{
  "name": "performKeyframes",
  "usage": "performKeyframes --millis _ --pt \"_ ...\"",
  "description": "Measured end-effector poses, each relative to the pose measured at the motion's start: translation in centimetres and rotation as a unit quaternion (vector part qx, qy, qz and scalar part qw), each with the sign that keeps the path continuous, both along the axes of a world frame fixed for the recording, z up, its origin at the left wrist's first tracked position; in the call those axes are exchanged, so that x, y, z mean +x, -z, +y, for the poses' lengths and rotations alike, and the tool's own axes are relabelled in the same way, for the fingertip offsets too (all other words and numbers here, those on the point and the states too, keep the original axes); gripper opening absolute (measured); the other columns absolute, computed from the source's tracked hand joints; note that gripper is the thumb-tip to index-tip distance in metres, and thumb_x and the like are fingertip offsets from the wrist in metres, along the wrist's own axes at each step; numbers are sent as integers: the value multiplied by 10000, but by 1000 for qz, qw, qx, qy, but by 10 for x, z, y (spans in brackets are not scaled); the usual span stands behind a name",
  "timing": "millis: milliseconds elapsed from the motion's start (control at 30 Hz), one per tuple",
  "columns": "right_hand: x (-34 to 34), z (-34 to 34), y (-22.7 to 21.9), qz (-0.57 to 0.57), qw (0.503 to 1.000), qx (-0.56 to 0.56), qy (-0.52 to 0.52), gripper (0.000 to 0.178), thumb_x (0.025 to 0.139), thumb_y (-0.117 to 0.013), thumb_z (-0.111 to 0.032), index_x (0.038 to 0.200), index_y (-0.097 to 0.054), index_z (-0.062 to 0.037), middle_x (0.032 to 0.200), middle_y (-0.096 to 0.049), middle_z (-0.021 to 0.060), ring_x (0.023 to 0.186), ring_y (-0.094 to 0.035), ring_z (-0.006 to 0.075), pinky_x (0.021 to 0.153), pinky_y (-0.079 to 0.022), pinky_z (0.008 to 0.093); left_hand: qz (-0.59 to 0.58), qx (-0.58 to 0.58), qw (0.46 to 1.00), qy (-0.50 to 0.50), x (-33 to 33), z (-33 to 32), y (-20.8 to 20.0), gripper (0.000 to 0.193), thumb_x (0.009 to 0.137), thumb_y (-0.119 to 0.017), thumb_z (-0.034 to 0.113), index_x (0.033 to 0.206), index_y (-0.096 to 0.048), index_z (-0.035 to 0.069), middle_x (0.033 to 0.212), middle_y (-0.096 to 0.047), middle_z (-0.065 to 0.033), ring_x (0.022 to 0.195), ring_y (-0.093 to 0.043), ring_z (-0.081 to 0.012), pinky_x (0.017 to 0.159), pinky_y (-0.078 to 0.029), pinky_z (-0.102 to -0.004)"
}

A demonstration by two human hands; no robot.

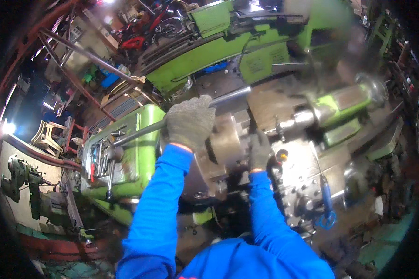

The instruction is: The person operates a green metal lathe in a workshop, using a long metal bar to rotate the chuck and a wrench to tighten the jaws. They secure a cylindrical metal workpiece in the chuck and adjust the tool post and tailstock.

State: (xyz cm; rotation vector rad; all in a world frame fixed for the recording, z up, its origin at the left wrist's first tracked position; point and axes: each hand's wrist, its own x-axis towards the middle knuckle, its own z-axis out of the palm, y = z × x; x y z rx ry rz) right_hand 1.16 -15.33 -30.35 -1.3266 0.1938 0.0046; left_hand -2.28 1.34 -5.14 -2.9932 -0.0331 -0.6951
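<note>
My left hand, in a grey work glove, is closed around a long metal bar. The bar slants over the green headstock of a lathe, its bright tube end pointing up to the right above the chuck. Just below that end sits the steel chuck with its stepped jaws. Against the right side of the chuck, by the jaws, is my gloved right hand. Its fingers are blurred and partly lost among dark metal, so their grip does not show.
Wrenches and small tools lie on the headstock top. Right of the chuck are the carriage, a blue-handled tool and the green tailstock. Another green machine stands beyond. A red metal frame rises at the left.
</note>
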Motion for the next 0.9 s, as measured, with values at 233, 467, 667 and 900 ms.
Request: performKeyframes --millis 233,467,667,900 --pt "2 2 11 -21 1000 12 19 397 1034 -673 -154 1381 -658 37 1260 -709 119 1042 -654 175 895 -533 310 -32 -11 998 60 -1 -7 -11 361 884 -769 448 1066 -736 139 877 -721 -101 872 -710 -339 793 -547 -485" --pt "-3 0 -14 21 998 53 13 390 1039 -672 -171 1366 -667 41 1278 -722 135 1082 -664 195 934 -536 320 45 -123 982 136 -4 -1 -21 341 913 -714 441 1024 -790 128 943 -746 -104 988 -687 -358 998 -499 -523" --pt "-6 6 -8 -53 998 -18 33 353 1051 -662 -179 1329 -694 38 1307 -734 171 1208 -673 253 1055 -515 361 98 -179 936 287 17 21 -1 241 983 -659 267 1132 -777 117 1188 -740 -200 1303 -604 -363 1227 -383 -517" --pt "4 2 11 -11 1000 6 9 331 1046 -644 -147 1324 -699 23 1297 -740 171 1213 -681 265 1073 -508 368 261 64 962 54 19 -29 -39 654 900 -734 247 1532 -573 198 1655 -323 -346 1552 -283 -534 1312 -223 -540"
